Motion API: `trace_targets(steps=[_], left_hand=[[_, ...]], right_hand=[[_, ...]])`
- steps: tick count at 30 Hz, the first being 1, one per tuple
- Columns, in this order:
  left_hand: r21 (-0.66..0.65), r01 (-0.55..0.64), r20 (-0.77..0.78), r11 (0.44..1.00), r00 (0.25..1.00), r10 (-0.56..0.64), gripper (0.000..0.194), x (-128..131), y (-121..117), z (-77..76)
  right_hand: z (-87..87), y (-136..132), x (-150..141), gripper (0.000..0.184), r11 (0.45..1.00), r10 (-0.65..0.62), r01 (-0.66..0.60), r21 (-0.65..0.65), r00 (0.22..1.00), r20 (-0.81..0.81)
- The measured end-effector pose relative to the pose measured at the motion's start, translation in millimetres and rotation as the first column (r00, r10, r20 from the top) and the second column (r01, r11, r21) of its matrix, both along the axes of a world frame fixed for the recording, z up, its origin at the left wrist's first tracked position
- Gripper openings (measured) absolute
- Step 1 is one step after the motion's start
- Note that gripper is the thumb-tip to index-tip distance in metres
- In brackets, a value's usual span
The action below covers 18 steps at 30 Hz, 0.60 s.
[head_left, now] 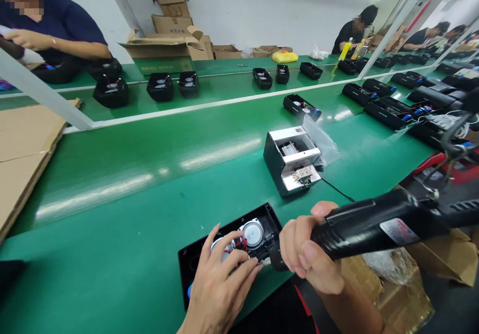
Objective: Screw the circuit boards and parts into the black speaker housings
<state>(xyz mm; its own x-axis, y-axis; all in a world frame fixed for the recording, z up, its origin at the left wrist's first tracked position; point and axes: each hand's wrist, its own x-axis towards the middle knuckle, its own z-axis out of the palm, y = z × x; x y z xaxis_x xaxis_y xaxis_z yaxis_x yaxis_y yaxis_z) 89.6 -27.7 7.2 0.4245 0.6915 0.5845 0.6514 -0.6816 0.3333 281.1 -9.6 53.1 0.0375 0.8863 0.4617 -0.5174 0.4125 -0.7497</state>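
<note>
My right hand [312, 251] is wrapped round a black electric screwdriver [374, 224], which lies nearly level with its tip to the left. That tip reaches the near inner edge of an open black speaker housing [275, 214]. Over the housing lies my left hand [224, 279], its thumb and index finger pressed together beside the screwdriver tip; whatever they pinch is too small to make out. A round silver speaker driver [253, 234] shows inside, and a second one is partly hidden under my left fingers. Red wires [244, 244] run between the drivers.
A silver-and-black machine [292, 162] stands beyond the housing, a clear plastic bag [320, 142] against it. More black housings [389, 112] line the green bench [112, 254]. Cardboard [30, 149] lies at left. Co-workers [75, 25] sit across the bench. Crumpled packing paper [404, 294] is at lower right.
</note>
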Motion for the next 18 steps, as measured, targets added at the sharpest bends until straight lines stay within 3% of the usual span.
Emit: trace_targets(steps=[5, 8, 11, 13, 18], left_hand=[[0.008, -0.021, 0.026, 1.000, 0.999, 0.020, 0.017, 2.4, 0.5, 7.8], [0.001, -0.090, 0.003, 0.996, 0.996, 0.090, 0.015, 4.3, -2.9, 7.1], [0.003, -0.164, -0.098, 0.987, 0.982, 0.163, 0.018, 2.6, -7.2, -0.6], [-0.006, -0.150, -0.182, 0.989, 0.972, 0.147, 0.022, -0.2, -9.0, -7.9], [-0.037, -0.098, -0.266, 0.994, 0.960, 0.085, 0.007, -6.1, -8.9, -18.9]], right_hand=[[0.2, -5.7, -0.7, 0.034, 0.998, 0.025, -0.029, 0.047, 0.996, 0.083], [0.4, -7.2, 2.1, 0.036, 0.998, 0.020, -0.028, 0.054, 0.991, 0.133], [-3.6, -3.9, 5.3, 0.039, 0.998, -0.017, 0.006, 0.058, 0.979, 0.203], [-8.1, 0.4, 5.0, 0.039, 0.998, -0.050, 0.041, 0.046, 0.975, 0.218], [-16.2, 9.2, -3.3, 0.034, 0.997, -0.078, 0.074, 0.027, 0.978, 0.194]])
